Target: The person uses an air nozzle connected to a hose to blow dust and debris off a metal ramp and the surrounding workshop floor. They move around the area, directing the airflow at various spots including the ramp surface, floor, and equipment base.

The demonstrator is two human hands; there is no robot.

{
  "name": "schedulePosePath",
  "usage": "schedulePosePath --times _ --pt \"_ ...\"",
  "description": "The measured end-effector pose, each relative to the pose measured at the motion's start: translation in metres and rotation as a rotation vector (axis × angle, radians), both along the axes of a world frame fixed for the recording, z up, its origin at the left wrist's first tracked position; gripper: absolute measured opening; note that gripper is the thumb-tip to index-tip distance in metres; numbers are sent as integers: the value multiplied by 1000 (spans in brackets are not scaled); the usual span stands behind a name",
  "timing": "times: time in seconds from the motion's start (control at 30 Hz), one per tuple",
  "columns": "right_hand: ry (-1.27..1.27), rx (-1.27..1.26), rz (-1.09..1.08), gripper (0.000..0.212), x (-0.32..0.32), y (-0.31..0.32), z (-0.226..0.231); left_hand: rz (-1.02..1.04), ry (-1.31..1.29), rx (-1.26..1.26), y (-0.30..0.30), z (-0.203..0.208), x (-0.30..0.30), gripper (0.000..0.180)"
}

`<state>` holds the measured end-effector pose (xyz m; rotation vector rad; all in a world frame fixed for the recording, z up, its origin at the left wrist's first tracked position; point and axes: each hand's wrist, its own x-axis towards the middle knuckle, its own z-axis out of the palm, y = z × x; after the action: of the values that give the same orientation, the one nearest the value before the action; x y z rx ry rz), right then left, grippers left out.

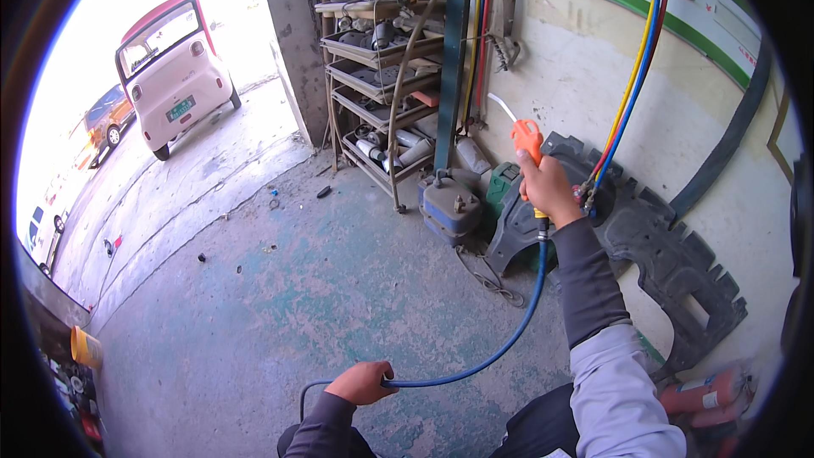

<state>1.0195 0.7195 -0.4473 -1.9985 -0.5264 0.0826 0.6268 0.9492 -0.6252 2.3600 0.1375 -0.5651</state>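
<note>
My right hand [549, 188] is stretched out ahead, wrapped round the handle of an orange air blow gun [526, 137]. Its bent white nozzle points up and to the left, toward the wall. From the gun's lower end, a blue air hose [519, 332] curves down and across to my left hand [360, 383]. That hand, low in the middle, is closed round the hose. Past it, the hose bends downward on the left and goes out of sight behind my forearm.
A metal shelf rack [386, 58] full of parts stands by the doorway. Near it sits a blue-grey tank [449, 208]. Black plastic panels [670, 267] lean on the right wall, beneath hanging coloured hoses [638, 68]. Red cylinders [699, 397] lie lower right; a yellow bucket [86, 346] stands left. Outside is a pink car [180, 85].
</note>
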Motion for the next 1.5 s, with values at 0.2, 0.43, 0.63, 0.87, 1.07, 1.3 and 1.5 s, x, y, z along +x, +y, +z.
schedulePosePath --times 0.2,0.43,0.63,0.87,1.07,1.3,1.5 --pt "-43 48 -46 51 7 2 17 35 -35 -48 -1 9 4 33" --pt "-62 -12 -20 49 0 -2 64 75 -133 -112 -4 12 7 30" --pt "17 -22 105 52 -18 -6 71 64 -165 -124 -4 12 7 32" --pt "106 -19 -169 56 27 -22 4 73 -156 -90 -4 15 4 33" --pt "439 72 -97 57 52 -26 -89 92 -131 -45 -2 19 -2 33" --pt "427 -8 -153 58 56 -4 -111 91 -111 -37 2 14 -1 34" --pt "408 -106 -255 56 70 6 -141 78 -81 -32 6 9 -2 34"
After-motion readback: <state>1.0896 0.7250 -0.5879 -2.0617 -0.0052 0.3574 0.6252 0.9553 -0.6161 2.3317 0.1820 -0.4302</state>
